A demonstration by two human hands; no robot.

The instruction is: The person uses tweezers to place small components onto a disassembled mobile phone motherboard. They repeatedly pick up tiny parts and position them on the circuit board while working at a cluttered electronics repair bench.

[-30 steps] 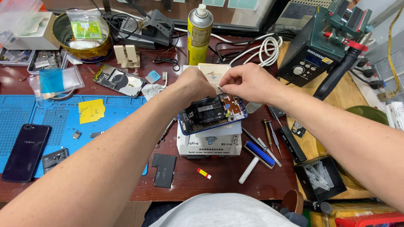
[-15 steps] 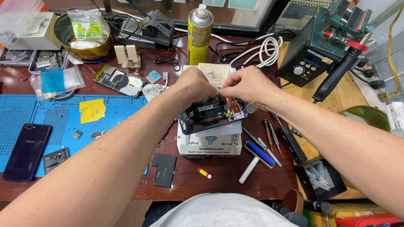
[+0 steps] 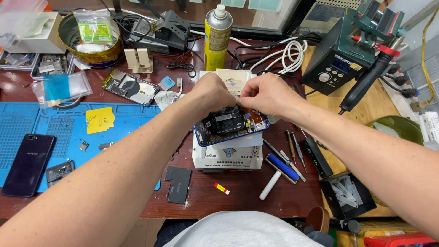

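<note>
An opened blue phone, its dark inner parts facing up, lies tilted on a white box-shaped stand near the table's middle. My left hand rests on the phone's far left edge with its fingers curled down. My right hand is pinched at the phone's far right corner; its fingertips are hidden, so I cannot see what they grip. The two hands almost touch above the phone.
A blue work mat at left carries a dark phone and a yellow note. A yellow spray can stands behind the hands, a soldering station at right. Screwdrivers, a blue roller and a black tray lie right of the stand.
Both hands have stayed at the phone's far edge, with only small finger shifts. The phone and stand have not moved.
</note>
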